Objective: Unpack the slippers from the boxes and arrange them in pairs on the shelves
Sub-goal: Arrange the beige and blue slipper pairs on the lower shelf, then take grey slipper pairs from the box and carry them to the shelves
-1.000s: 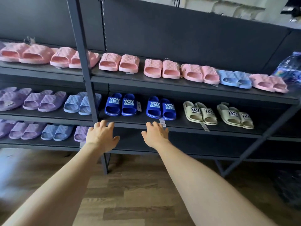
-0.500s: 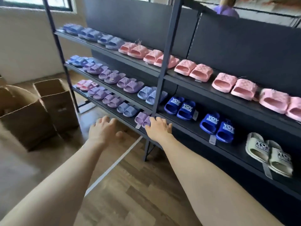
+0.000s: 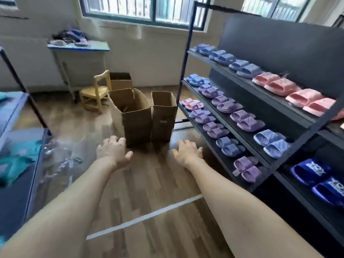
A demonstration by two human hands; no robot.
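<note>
Both empty and loosely spread, left hand (image 3: 113, 151) and right hand (image 3: 187, 152) should reach into the open box (image 3: 137, 125) at twelve o'clock.

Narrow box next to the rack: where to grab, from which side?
Probably the open top rim of the narrow box, from above: it stands upright, open, with tall plain walls. The bigger box crowds its left side.
</note>
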